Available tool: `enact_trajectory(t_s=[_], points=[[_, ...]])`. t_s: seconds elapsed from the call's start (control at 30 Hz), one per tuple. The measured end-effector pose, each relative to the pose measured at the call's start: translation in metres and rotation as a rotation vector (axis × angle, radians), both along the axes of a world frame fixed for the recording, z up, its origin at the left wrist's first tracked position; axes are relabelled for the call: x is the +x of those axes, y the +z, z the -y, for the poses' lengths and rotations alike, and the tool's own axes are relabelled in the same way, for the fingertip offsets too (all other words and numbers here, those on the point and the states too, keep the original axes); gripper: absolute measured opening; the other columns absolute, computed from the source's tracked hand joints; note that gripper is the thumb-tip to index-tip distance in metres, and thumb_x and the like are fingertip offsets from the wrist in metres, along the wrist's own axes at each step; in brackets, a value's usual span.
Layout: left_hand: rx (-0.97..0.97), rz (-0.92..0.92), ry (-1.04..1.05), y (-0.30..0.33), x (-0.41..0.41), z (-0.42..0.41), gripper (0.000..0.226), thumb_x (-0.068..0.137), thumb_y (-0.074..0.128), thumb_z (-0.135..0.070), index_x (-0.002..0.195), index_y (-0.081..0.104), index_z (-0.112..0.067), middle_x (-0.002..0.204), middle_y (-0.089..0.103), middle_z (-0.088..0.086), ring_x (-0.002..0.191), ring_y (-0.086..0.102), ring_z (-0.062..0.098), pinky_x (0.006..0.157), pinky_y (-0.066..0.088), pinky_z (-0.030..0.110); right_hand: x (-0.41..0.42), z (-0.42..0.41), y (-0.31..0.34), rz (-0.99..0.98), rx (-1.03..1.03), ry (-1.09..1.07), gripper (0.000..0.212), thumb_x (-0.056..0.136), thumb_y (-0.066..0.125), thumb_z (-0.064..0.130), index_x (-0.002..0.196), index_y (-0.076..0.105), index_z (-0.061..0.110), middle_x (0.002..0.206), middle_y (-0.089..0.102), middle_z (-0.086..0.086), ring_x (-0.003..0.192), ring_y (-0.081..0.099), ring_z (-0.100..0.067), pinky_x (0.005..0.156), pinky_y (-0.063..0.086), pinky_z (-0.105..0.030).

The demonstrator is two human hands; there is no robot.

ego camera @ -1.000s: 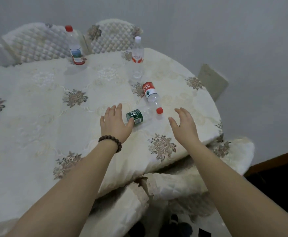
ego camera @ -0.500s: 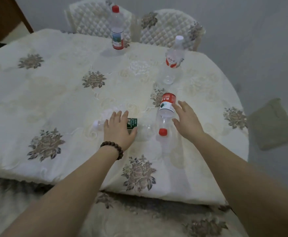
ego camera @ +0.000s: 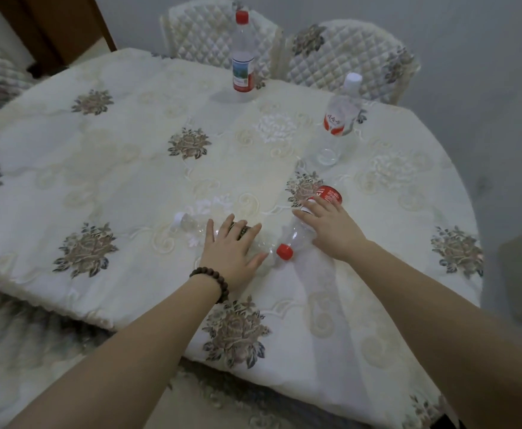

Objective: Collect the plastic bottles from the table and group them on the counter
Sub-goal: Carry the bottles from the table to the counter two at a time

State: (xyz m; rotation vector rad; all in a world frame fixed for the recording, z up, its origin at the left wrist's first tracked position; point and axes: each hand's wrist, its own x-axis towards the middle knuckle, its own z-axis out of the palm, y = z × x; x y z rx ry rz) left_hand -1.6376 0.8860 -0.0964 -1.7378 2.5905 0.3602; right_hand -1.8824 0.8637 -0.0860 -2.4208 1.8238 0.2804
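Plastic bottles all remain on the counter; none grouped yet. Left hand lies flat on clear bottle, right hand on red-capped bottle; neither grip has closed. Two upright bottles wait near the far edge.

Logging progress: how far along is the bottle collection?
Done: nothing; all four bottles are on the table. In hand: left hand rests on a lying bottle, right hand on another. Left: two upright bottles; no counter in view.
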Motion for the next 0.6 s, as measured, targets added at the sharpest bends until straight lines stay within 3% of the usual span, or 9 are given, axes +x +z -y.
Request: enact_trajectory(t_s=[0.1, 0.17, 0.23, 0.3, 0.37, 0.47, 0.53, 0.6], points=[[0.028, -0.091, -0.084, 0.003, 0.014, 0.004, 0.066, 0.087, 0.017, -0.067, 0.138, 0.042, -0.035, 0.145, 0.040, -0.008, 0.146, 0.013, 0.017, 0.117, -0.009, 0.051, -0.003, -0.005, -0.002, -0.001, -0.008, -0.025, 0.072, 0.085, 0.059, 0.022, 0.148, 0.027, 0.030, 0.155, 0.027, -0.001, 0.146, 0.014, -0.022, 0.118, 0.004, -0.047], [0.041, -0.142, -0.159, 0.004, 0.026, 0.006, 0.068, 0.083, 0.015, -0.067, 0.127, 0.053, -0.031, 0.135, 0.049, -0.009, 0.145, 0.019, 0.017, 0.117, -0.007, 0.049, -0.003, -0.008, -0.001, 0.024, -0.007, -0.075, 0.075, 0.083, 0.063, 0.039, 0.148, 0.028, 0.027, 0.151, 0.034, -0.004, 0.143, 0.022, -0.024, 0.118, 0.005, -0.046], [0.040, -0.166, -0.227, 0.004, 0.039, 0.004, 0.062, 0.084, 0.020, -0.065, 0.115, 0.060, -0.028, 0.126, 0.055, -0.010, 0.144, 0.022, 0.015, 0.118, -0.006, 0.045, 0.002, -0.014, 0.001, 0.068, -0.002, -0.159, 0.076, 0.082, 0.061, 0.052, 0.145, 0.032, 0.022, 0.140, 0.045, -0.007, 0.134, 0.035, -0.028, 0.115, 0.019, -0.043], [0.036, -0.182, -0.245, 0.005, 0.050, 0.000, 0.055, 0.086, 0.028, -0.063, 0.107, 0.063, -0.026, 0.122, 0.058, -0.011, 0.144, 0.023, 0.013, 0.118, -0.007, 0.039, 0.011, -0.021, 0.003, 0.096, 0.003, -0.245, 0.071, 0.083, 0.058, 0.057, 0.138, 0.038, 0.017, 0.127, 0.052, -0.010, 0.120, 0.046, -0.030, 0.101, 0.036, -0.040], [0.035, -0.168, -0.230, 0.006, 0.058, -0.007, 0.047, 0.090, 0.036, -0.058, 0.104, 0.065, -0.024, 0.125, 0.059, -0.009, 0.145, 0.021, 0.012, 0.117, -0.008, 0.035, 0.022, -0.027, 0.005, 0.114, 0.007, -0.317, 0.067, 0.084, 0.054, 0.060, 0.131, 0.042, 0.014, 0.119, 0.054, -0.011, 0.112, 0.050, -0.031, 0.090, 0.042, -0.041], [-0.040, -0.153, -0.118, 0.004, 0.059, -0.017, 0.062, 0.085, 0.029, -0.064, 0.127, 0.055, -0.025, 0.149, 0.040, -0.001, 0.147, 0.013, 0.016, 0.119, -0.004, 0.038, 0.030, -0.032, 0.008, 0.166, 0.061, -0.404, 0.075, 0.083, 0.049, 0.067, 0.134, 0.038, 0.013, 0.124, 0.051, -0.012, 0.116, 0.047, -0.031, 0.088, 0.042, -0.041], [-0.073, -0.141, 0.105, 0.006, 0.054, -0.018, 0.077, 0.084, 0.033, -0.068, 0.147, 0.030, -0.024, 0.159, 0.017, 0.005, 0.148, 0.005, 0.021, 0.120, 0.003, 0.042, 0.030, -0.033, 0.010, 0.230, 0.089, -0.452, 0.093, 0.078, 0.051, 0.072, 0.146, 0.025, 0.015, 0.135, 0.044, -0.012, 0.125, 0.041, -0.032, 0.095, 0.040, -0.042], [0.016, -0.143, 0.374, 0.011, 0.044, -0.013, 0.095, 0.082, 0.045, -0.071, 0.152, 0.008, -0.019, 0.160, 0.004, 0.010, 0.148, 0.002, 0.027, 0.119, 0.011, 0.045, 0.026, -0.034, 0.013, 0.279, 0.109, -0.492, 0.108, 0.072, 0.057, 0.074, 0.151, 0.013, 0.015, 0.146, 0.035, -0.013, 0.133, 0.032, -0.032, 0.104, 0.034, -0.043]])
